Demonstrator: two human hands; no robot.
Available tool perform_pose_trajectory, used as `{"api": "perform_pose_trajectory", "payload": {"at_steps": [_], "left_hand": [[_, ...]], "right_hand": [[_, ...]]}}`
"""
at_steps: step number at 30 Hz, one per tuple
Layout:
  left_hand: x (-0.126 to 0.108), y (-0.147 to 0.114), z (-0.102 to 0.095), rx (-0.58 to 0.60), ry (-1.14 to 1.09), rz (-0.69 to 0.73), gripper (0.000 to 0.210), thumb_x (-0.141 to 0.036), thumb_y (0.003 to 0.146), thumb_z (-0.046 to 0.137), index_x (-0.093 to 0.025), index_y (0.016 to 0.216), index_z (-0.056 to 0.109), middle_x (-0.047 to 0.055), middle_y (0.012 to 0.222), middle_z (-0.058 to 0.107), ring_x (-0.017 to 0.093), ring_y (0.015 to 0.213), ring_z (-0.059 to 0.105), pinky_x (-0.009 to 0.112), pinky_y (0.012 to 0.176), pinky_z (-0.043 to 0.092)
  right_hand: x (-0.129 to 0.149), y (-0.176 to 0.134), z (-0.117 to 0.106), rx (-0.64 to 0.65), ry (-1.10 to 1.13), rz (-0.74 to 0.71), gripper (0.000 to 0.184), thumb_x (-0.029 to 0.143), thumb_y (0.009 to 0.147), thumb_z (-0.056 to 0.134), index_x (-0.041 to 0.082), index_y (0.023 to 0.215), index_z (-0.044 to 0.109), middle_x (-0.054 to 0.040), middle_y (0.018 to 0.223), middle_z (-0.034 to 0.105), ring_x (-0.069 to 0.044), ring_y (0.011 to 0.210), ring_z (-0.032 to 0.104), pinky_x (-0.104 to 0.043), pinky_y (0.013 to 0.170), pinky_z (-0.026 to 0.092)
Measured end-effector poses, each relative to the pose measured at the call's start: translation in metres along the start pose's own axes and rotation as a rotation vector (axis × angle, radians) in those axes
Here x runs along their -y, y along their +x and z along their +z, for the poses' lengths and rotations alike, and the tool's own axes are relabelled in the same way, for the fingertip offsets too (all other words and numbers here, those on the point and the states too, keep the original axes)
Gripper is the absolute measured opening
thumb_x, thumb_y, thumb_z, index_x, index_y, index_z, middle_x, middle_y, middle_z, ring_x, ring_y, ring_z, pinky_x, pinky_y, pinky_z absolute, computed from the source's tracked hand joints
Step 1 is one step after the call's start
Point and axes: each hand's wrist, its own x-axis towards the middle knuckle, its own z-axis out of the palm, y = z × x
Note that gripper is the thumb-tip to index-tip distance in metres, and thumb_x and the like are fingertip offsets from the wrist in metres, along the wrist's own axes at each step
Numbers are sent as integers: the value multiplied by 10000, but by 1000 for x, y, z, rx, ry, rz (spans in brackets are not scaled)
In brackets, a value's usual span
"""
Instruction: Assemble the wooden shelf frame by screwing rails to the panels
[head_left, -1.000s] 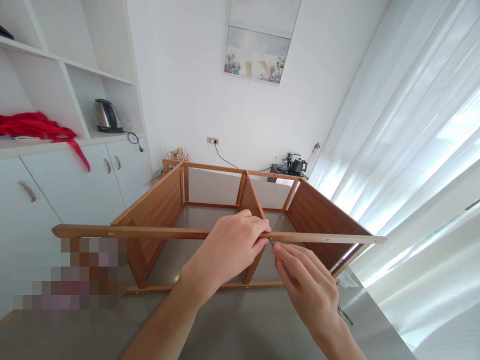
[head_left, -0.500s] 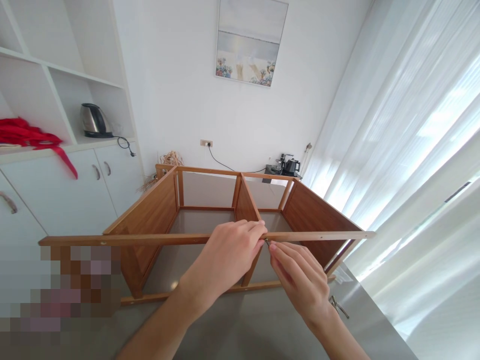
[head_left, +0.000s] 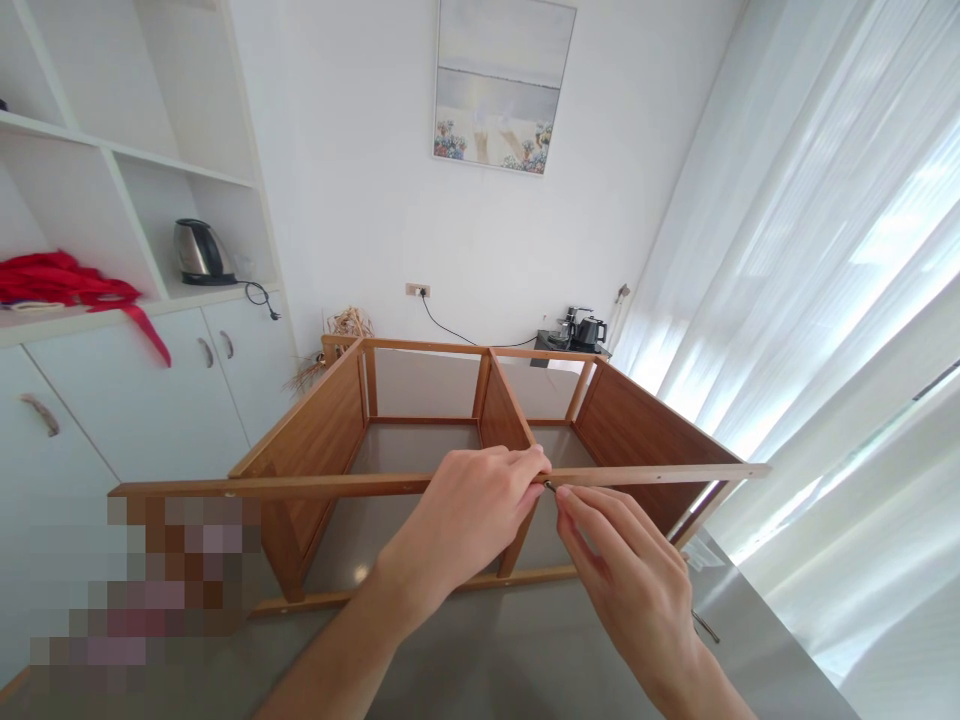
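Note:
A brown wooden frame [head_left: 337,487] with two side panels and a middle divider [head_left: 504,405] rests on a grey table. My left hand [head_left: 469,510] is closed over the near top rail where the divider meets it, thumb and fingers gripping the wood. Just right of it, my right hand [head_left: 630,560] pinches a small metal bolt [head_left: 551,487] against the front face of the rail. The bolt's far end is hidden at the rail. A thin metal rod [head_left: 706,627] lies on the table beside my right wrist.
A clear plastic bag [head_left: 703,553] lies near the frame's right end. White cabinets [head_left: 150,390] stand at left, with a steel kettle [head_left: 201,252] and red cloth [head_left: 67,278] on a shelf. Curtains [head_left: 787,220] hang at right. A pixelated patch covers the lower left.
The whole view has shifted slightly, so the frame and both hands appear a little further right. Both hands keep their places at the rail, the right still pinching the bolt.

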Motion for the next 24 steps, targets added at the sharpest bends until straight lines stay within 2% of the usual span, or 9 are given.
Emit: {"api": "perform_pose_trajectory", "payload": {"at_steps": [9,24], "left_hand": [[2,0,2,-17,-8,1,199,-259,990,511,-251,1167,602,18,1026,744,188,908,707,280,753,516],[1,1,1,-16,-27,-9,188,-254,981,521,-273,1141,618,-16,1025,745,179,876,707,294,737,509]], "right_hand": [[-10,-15,2,24,-41,-126,446,22,829,687,148,1253,629,-117,1107,716,-255,1048,670,-396,874,584],[-9,-16,6,25,-13,-127,449,-10,807,707,120,1229,627,-127,1092,712,-250,1049,645,-401,862,578]]}}
